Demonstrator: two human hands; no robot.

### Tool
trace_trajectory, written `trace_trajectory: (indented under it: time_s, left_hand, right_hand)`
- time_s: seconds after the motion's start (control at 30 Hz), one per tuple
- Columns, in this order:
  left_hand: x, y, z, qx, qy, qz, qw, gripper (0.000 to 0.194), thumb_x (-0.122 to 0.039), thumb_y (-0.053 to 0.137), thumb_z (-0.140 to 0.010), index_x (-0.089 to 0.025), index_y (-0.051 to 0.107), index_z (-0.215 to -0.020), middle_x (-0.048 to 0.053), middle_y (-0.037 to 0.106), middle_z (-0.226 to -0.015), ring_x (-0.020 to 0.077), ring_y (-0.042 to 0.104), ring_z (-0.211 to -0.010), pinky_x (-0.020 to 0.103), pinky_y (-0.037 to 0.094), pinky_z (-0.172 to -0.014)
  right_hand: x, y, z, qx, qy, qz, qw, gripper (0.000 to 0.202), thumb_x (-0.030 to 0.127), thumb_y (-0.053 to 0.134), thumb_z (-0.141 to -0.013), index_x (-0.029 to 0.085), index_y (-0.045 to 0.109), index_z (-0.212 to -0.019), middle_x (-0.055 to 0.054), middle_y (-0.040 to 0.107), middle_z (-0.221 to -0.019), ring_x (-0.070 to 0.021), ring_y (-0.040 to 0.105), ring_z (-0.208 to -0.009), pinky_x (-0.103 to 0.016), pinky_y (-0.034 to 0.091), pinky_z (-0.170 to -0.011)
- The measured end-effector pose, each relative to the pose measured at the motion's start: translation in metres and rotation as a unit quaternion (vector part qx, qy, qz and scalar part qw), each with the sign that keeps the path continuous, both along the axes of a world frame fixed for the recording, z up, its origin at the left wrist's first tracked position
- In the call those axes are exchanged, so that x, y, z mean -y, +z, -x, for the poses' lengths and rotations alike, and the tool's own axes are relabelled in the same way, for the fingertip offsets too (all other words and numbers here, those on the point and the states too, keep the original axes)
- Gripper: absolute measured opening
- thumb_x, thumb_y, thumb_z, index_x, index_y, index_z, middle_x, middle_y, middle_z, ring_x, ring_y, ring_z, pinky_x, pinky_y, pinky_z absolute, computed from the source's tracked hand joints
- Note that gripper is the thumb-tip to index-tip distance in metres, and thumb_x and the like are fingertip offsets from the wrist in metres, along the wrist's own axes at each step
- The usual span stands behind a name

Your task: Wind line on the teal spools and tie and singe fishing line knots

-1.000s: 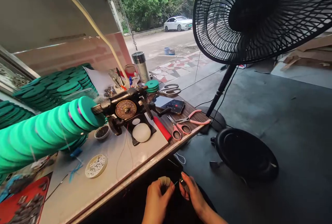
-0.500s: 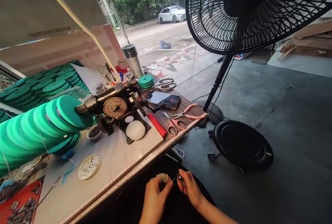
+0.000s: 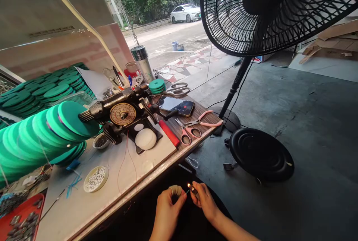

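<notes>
Below the table's front edge, my left hand [image 3: 167,211] pinches a small pale ring-like piece [image 3: 175,189] with a thin thread end sticking out to the right. My right hand [image 3: 205,202] grips a lighter [image 3: 194,190]. A small orange flame [image 3: 188,186] burns at its tip, right beside the thread end. The two hands are a few centimetres apart, over my dark lap.
The table [image 3: 123,174] carries a brass-dial winding machine [image 3: 123,113], stacked green discs [image 3: 41,136], a white round pad [image 3: 145,139], a bead dish [image 3: 96,178], pink scissors [image 3: 188,135], pink pliers [image 3: 205,119], a phone [image 3: 179,105]. A standing fan [image 3: 268,10] and black round base [image 3: 261,154] are at right.
A flame has appeared at the lighter in my right hand. Both hands stay close together; the view shifted slightly.
</notes>
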State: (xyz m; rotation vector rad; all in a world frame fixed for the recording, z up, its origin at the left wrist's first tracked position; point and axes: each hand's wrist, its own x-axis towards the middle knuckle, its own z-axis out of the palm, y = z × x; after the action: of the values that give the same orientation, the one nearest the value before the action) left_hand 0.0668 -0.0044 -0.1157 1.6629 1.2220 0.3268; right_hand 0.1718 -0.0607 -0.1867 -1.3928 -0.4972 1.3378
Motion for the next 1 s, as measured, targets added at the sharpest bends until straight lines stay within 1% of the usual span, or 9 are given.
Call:
trace_trajectory:
  time_s: [0.37, 0.53, 0.6, 0.67, 0.7, 0.77, 0.83, 0.9, 1.0]
  left_hand:
    - [0.0, -0.004, 0.001, 0.003, -0.014, 0.006, 1.0, 0.022, -0.028, 0.054, -0.073, -0.014, 0.062, -0.059, 0.004, 0.064, -0.062, 0.0183, 0.057, -0.062, 0.026, 0.042, -0.061]
    - [0.0, 0.0, 0.0, 0.0, -0.007, 0.003, 1.0, 0.023, -0.032, 0.057, -0.072, -0.015, 0.061, -0.057, 0.003, 0.062, -0.059, 0.0178, 0.056, -0.06, 0.025, 0.042, -0.059]
    - [0.0, 0.001, 0.0, -0.003, 0.001, 0.002, 1.0, 0.023, -0.034, 0.058, -0.071, -0.015, 0.06, -0.057, 0.002, 0.062, -0.058, 0.0177, 0.056, -0.06, 0.025, 0.042, -0.059]
    - [0.0, 0.001, 0.001, -0.004, 0.006, 0.001, 1.0, 0.023, -0.035, 0.058, -0.071, -0.016, 0.06, -0.058, 0.002, 0.061, -0.058, 0.0178, 0.056, -0.06, 0.025, 0.042, -0.059]
    - [0.0, 0.001, 0.001, -0.004, 0.007, 0.001, 1.0, 0.024, -0.035, 0.058, -0.071, -0.016, 0.06, -0.058, 0.002, 0.061, -0.058, 0.0179, 0.056, -0.06, 0.025, 0.042, -0.059]
    - [0.0, 0.0, 0.001, -0.003, 0.006, -0.001, 1.0, 0.024, -0.035, 0.057, -0.071, -0.015, 0.06, -0.058, 0.003, 0.062, -0.059, 0.018, 0.056, -0.06, 0.025, 0.042, -0.059]
    - [0.0, 0.0, 0.001, -0.002, 0.007, -0.006, 1.0, 0.024, -0.035, 0.058, -0.071, -0.015, 0.06, -0.057, 0.003, 0.063, -0.06, 0.0185, 0.057, -0.061, 0.025, 0.042, -0.059]
    - [0.0, 0.0, 0.001, -0.002, 0.007, -0.012, 1.0, 0.024, -0.035, 0.057, -0.071, -0.015, 0.06, -0.057, 0.004, 0.063, -0.06, 0.0188, 0.057, -0.061, 0.026, 0.043, -0.059]
    - [0.002, 0.002, 0.002, 0.002, -0.001, -0.019, 1.0, 0.023, -0.031, 0.056, -0.073, -0.015, 0.061, -0.058, 0.004, 0.064, -0.06, 0.0188, 0.058, -0.061, 0.026, 0.044, -0.06]
  right_hand:
    - [0.0, 0.0, 0.002, -0.012, -0.001, 0.0, 1.0, 0.056, 0.065, 0.036, -0.074, 0.021, 0.032, -0.039, 0.006, 0.03, -0.039, -0.0095, 0.028, -0.041, -0.025, 0.022, -0.045]
    - [0.001, 0.002, 0.0, -0.02, -0.007, -0.008, 1.0, 0.058, 0.066, 0.036, -0.076, 0.021, 0.032, -0.039, 0.006, 0.028, -0.04, -0.0094, 0.026, -0.041, -0.025, 0.02, -0.045]
    - [0.001, 0.005, -0.002, -0.023, -0.018, -0.019, 0.999, 0.058, 0.066, 0.031, -0.078, 0.02, 0.037, -0.042, 0.006, 0.029, -0.041, -0.0099, 0.026, -0.042, -0.025, 0.022, -0.046]
    - [0.002, 0.008, -0.005, -0.024, -0.032, -0.038, 0.998, 0.057, 0.066, 0.03, -0.079, 0.019, 0.047, -0.052, 0.006, 0.032, -0.044, -0.0111, 0.029, -0.045, -0.025, 0.026, -0.05]
    - [0.002, 0.01, -0.006, -0.026, -0.035, -0.048, 0.998, 0.053, 0.064, 0.035, -0.078, 0.018, 0.052, -0.058, 0.006, 0.033, -0.046, -0.0117, 0.031, -0.047, -0.025, 0.028, -0.052]
    - [0.002, 0.014, -0.007, -0.033, -0.03, -0.066, 0.997, 0.041, 0.057, 0.052, -0.073, 0.017, 0.056, -0.067, 0.007, 0.035, -0.049, -0.0119, 0.033, -0.05, -0.025, 0.028, -0.055]
    - [0.002, 0.016, -0.007, -0.048, -0.021, -0.079, 0.996, 0.031, 0.046, 0.066, -0.067, 0.016, 0.057, -0.066, 0.007, 0.037, -0.049, -0.011, 0.032, -0.05, -0.025, 0.026, -0.053]
    - [0.001, 0.018, -0.005, -0.069, -0.018, -0.085, 0.994, 0.028, 0.039, 0.071, -0.064, 0.015, 0.057, -0.061, 0.008, 0.037, -0.047, -0.01, 0.03, -0.048, -0.025, 0.023, -0.051]
    - [-0.001, 0.018, -0.003, -0.127, -0.031, -0.079, 0.988, 0.027, 0.036, 0.071, -0.064, 0.015, 0.055, -0.06, 0.008, 0.038, -0.044, -0.0089, 0.029, -0.047, -0.024, 0.022, -0.05]
